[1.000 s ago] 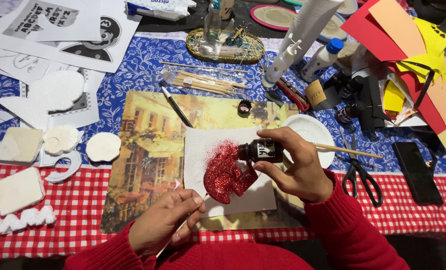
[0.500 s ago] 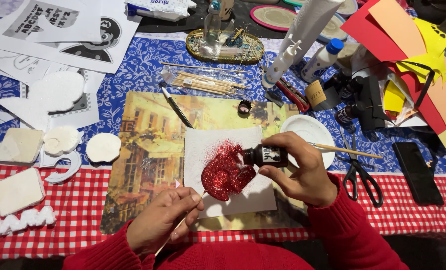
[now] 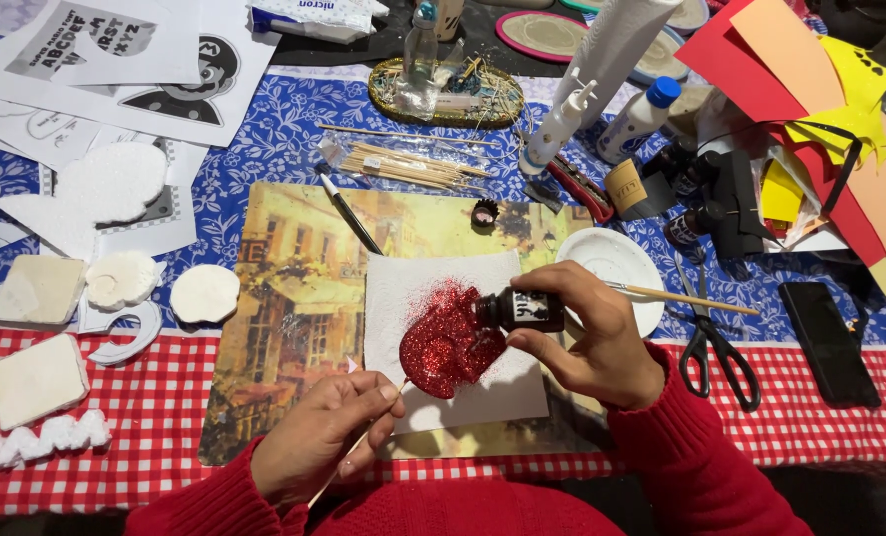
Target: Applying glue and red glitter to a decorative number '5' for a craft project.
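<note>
My right hand [image 3: 592,337] holds a small dark glitter bottle [image 3: 522,311] tipped on its side, its mouth over a red glitter-covered heart shape [image 3: 448,342]. The heart rests on a white sheet of paper [image 3: 433,278] laid over a picture placemat [image 3: 284,298]. My left hand [image 3: 329,442] pinches a thin wooden stick [image 3: 358,447] that runs up to the heart's lower left edge. Both sleeves are red.
A white plate [image 3: 607,263] with a thin brush [image 3: 681,296] sits right of the paper; black scissors [image 3: 716,347] and a dark phone [image 3: 828,342] lie further right. White foam cut-outs [image 3: 125,278] lie at left, wooden skewers [image 3: 403,164], glue bottles and coloured foam sheets [image 3: 820,79] behind.
The bottle has shifted slightly left and lower over the heart, and the red glitter patch has spread. My left hand has risen toward the heart's edge, gripping the stick.
</note>
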